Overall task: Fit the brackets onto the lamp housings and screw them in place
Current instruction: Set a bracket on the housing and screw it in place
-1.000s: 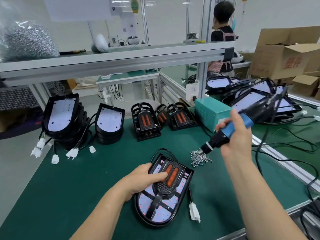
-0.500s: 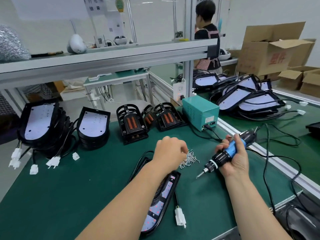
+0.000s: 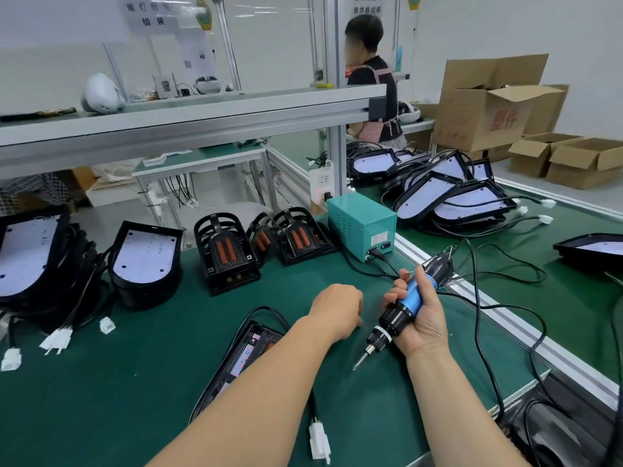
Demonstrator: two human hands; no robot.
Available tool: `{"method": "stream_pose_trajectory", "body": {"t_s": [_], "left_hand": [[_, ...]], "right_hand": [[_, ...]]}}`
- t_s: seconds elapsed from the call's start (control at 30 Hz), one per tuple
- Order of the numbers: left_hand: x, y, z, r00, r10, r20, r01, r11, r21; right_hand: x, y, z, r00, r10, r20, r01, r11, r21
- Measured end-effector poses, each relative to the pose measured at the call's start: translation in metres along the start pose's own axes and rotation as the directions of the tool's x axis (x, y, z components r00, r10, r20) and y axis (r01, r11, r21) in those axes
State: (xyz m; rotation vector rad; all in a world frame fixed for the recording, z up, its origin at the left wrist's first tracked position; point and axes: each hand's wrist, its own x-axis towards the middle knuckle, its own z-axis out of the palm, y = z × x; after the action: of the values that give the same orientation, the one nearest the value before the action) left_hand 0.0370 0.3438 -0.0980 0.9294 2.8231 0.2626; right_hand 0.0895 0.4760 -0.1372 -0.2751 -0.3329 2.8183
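Green bench mat (image 3: pixel 135 382). Lamp housing (image 3: pixel 251 345) at 7 o'clock, half hidden under forearm. Left hand (image 3: pixel 335 310) curled, contents cannot tell. Right hand (image 3: pixel 424 321) grips screwdriver (image 3: pixel 409 299).

The green-matted surface (image 3: pixel 135 382) carries one lamp housing (image 3: pixel 249 348) near the front, partly hidden by a forearm, with its white connector (image 3: pixel 318 439) beside it. At the back left are stacked housings (image 3: pixel 145 261). To their right stand black brackets (image 3: pixel 226 254) in a row, then a teal power box (image 3: pixel 360 224).

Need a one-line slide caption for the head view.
Right hand grips a blue-and-black electric screwdriver while the left hand curls beside the black lamp housing on the green mat.
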Motion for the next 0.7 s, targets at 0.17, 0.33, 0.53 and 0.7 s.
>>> {"method": "stream_pose_trajectory", "body": {"t_s": [0.17, 0.33, 0.53, 0.7], "left_hand": [[0.002, 0.005, -0.002, 0.997, 0.073, 0.009, -0.074, 0.995, 0.064], [-0.002, 0.006, -0.001, 0.997, 0.069, 0.031, -0.072, 0.993, 0.098], [-0.026, -0.002, -0.009, 0.99, -0.036, -0.138, 0.011, 0.984, -0.177], [-0.055, -0.017, -0.022, 0.955, -0.174, -0.239, 0.016, 0.837, -0.547]], "right_hand": [[-0.001, 0.0, 0.0, 1.0, 0.009, 0.003, -0.009, 1.0, 0.007], [-0.001, 0.0, 0.0, 1.0, 0.012, 0.003, -0.012, 1.0, 0.007], [0.002, -0.003, 0.0, 1.0, 0.017, 0.008, -0.017, 1.0, -0.012], [0.0, 0.0, 0.001, 0.999, 0.034, 0.01, -0.034, 0.999, -0.04]]}}
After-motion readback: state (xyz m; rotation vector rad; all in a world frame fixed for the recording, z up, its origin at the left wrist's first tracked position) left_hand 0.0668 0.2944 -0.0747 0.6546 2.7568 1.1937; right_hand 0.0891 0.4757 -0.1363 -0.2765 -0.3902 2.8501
